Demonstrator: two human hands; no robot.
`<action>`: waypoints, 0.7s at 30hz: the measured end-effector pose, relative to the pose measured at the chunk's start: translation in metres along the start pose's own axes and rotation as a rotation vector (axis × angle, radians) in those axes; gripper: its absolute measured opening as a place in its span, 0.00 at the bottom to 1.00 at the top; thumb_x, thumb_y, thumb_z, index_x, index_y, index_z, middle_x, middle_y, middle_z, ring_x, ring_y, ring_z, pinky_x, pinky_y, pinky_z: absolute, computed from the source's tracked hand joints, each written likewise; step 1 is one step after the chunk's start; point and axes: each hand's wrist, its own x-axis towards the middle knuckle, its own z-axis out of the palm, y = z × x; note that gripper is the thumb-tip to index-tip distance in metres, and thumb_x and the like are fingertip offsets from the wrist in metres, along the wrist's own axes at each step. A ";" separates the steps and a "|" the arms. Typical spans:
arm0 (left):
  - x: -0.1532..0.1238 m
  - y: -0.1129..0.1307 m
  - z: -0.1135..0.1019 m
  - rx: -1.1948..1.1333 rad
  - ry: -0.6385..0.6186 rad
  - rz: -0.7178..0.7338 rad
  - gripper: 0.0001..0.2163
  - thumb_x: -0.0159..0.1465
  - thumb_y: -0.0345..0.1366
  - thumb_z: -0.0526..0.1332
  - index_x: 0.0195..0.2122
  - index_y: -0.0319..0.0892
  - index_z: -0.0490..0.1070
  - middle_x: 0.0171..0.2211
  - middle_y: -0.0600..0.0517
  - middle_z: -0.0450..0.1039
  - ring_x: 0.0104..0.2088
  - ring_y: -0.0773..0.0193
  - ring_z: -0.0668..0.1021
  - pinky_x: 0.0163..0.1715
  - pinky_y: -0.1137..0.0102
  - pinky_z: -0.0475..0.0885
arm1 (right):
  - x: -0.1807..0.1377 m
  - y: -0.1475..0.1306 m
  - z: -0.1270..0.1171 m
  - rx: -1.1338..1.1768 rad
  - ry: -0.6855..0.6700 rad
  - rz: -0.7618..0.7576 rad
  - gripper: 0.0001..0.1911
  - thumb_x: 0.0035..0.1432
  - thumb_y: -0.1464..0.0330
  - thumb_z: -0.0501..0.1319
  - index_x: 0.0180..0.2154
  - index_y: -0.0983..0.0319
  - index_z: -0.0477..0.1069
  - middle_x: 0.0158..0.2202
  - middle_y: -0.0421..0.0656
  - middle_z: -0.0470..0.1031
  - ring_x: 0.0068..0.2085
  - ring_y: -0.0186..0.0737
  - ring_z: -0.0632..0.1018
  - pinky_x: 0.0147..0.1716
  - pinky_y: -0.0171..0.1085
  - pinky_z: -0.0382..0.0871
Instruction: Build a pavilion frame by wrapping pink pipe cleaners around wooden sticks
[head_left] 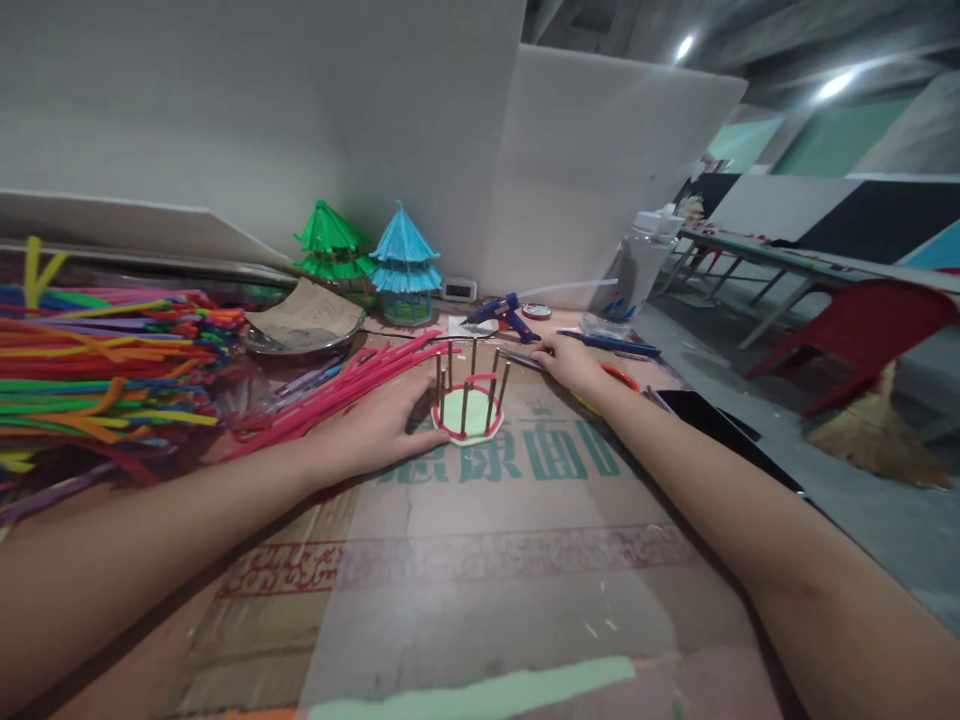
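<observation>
A green hut (330,242) and a blue hut (406,250) are standing before a pale panel (420,120), and a white device (459,290) is sitting just right of the blue one. A dish (306,349) is holding brown cardboard (307,315); a clear bottle (630,275) is standing farther right. A red chair (859,335) is standing by a far worktop (757,250), with a broom (877,435) resting beside it.

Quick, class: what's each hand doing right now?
Left hand: open, thumb at the pale green base.
Right hand: fingers at a slim tool; grip unclear.
</observation>
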 end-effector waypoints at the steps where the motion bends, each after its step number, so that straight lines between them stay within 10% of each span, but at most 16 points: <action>1: 0.000 -0.001 0.000 -0.001 0.000 0.005 0.28 0.69 0.50 0.67 0.67 0.44 0.66 0.67 0.42 0.70 0.66 0.45 0.74 0.68 0.54 0.68 | 0.001 -0.001 0.001 0.013 0.009 0.020 0.13 0.71 0.68 0.59 0.43 0.66 0.82 0.45 0.54 0.86 0.44 0.48 0.82 0.43 0.37 0.69; 8: 0.001 -0.002 0.000 0.010 0.001 0.036 0.31 0.70 0.51 0.65 0.70 0.47 0.62 0.68 0.42 0.71 0.66 0.45 0.75 0.67 0.54 0.70 | -0.012 -0.019 -0.066 0.186 -0.101 -0.050 0.15 0.74 0.67 0.55 0.42 0.65 0.79 0.37 0.49 0.84 0.36 0.38 0.80 0.39 0.35 0.72; 14: 0.000 -0.009 0.006 -0.062 0.014 0.048 0.25 0.68 0.47 0.66 0.64 0.46 0.68 0.62 0.43 0.76 0.60 0.48 0.79 0.62 0.57 0.74 | -0.086 -0.070 -0.162 0.559 -1.048 -0.595 0.18 0.68 0.53 0.69 0.43 0.62 0.86 0.32 0.48 0.86 0.34 0.41 0.85 0.37 0.34 0.77; 21: 0.004 -0.012 -0.023 0.183 0.061 -0.130 0.15 0.70 0.42 0.56 0.52 0.44 0.78 0.52 0.45 0.83 0.52 0.50 0.83 0.56 0.58 0.76 | -0.116 -0.108 -0.155 0.217 -0.862 -0.836 0.09 0.73 0.70 0.62 0.47 0.60 0.83 0.41 0.45 0.86 0.41 0.35 0.84 0.40 0.29 0.72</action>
